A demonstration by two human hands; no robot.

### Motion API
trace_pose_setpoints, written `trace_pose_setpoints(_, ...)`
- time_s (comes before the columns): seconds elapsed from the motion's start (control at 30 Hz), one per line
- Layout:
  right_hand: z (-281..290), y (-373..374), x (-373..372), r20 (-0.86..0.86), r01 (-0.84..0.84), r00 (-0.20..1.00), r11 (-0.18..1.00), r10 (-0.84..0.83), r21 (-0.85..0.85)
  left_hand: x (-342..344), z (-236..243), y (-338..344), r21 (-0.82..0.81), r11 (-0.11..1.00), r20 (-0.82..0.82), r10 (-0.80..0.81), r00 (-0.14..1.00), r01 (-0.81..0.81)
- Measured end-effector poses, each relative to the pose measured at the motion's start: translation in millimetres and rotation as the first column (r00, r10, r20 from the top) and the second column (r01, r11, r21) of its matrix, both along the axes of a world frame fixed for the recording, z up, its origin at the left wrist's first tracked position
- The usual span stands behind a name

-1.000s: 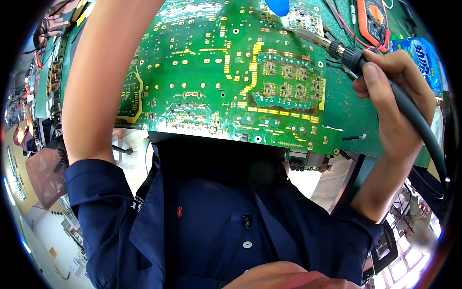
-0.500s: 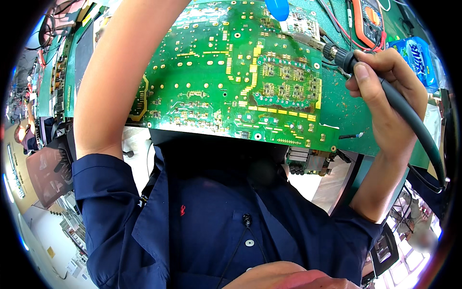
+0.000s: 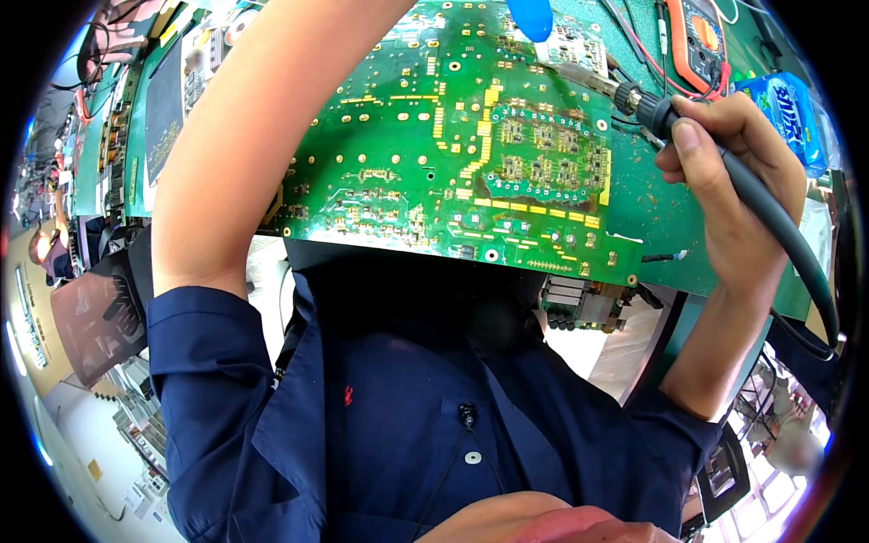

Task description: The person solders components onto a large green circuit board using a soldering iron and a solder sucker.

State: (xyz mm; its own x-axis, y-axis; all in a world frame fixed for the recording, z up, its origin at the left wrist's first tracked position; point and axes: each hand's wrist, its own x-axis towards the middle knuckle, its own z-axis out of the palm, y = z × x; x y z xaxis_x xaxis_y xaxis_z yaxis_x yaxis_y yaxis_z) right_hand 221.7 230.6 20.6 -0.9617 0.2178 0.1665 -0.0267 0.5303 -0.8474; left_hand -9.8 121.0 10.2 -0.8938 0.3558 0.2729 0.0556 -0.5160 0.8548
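Observation:
My right hand [image 3: 724, 167] is closed around the dark handle of a soldering iron [image 3: 644, 106], whose metal barrel points left over the upper right of a large green circuit board [image 3: 362, 136]. At the top edge a blue tool with a pale tip [image 3: 532, 20] reaches down close to the end of the iron; what holds it is cut off. Below that spot, several small components [image 3: 543, 138] sit between gold strips on the board. My left forearm [image 3: 244, 136] crosses the board's left side and leaves the view at the top, so my left hand is hidden.
An orange multimeter [image 3: 695, 41] with red and black leads lies at the upper right, beside a blue packet [image 3: 786, 118]. The iron's thick black cable [image 3: 797, 240] curves down on the right. Another board [image 3: 588, 303] shows below the table's near edge.
My left forearm has swung to the right. The blue tool sits slightly farther right and lower, while the board appears shifted a little right. My right hand keeps its grip on the iron.

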Motion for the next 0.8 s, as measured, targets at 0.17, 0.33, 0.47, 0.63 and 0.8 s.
trace_pose_setpoints(0.17,0.1,-0.6,0.0,0.002,-0.006,1.000,1.000,0.006,0.004,-8.0,-0.8,2.8,0.010,1.000,0.031,-0.021,0.999,0.021)
trace_pose_setpoints(0.33,-0.4,-0.7,0.1,0.004,-0.003,1.000,1.000,0.003,0.004,-12.5,-4.0,4.4,-0.004,1.000,0.022,0.002,1.000,-0.002)
trace_pose_setpoints(0.47,-0.3,0.7,0.6,0.012,0.000,1.000,1.000,0.000,0.000,-12.9,-6.4,3.8,0.035,0.999,0.068,-0.009,0.998,0.006)
trace_pose_setpoints(0.63,0.5,-0.2,1.4,0.020,0.011,1.000,1.000,-0.011,-0.010,-14.9,-10.3,-0.5,0.054,0.999,0.120,-0.011,0.993,0.005)
trace_pose_setpoints(0.8,-2.4,-2.1,-0.5,0.011,0.024,1.000,0.999,-0.024,-0.042,-0.1,1.4,-16.3,-0.055,0.996,0.101,0.080,0.992,-0.075)
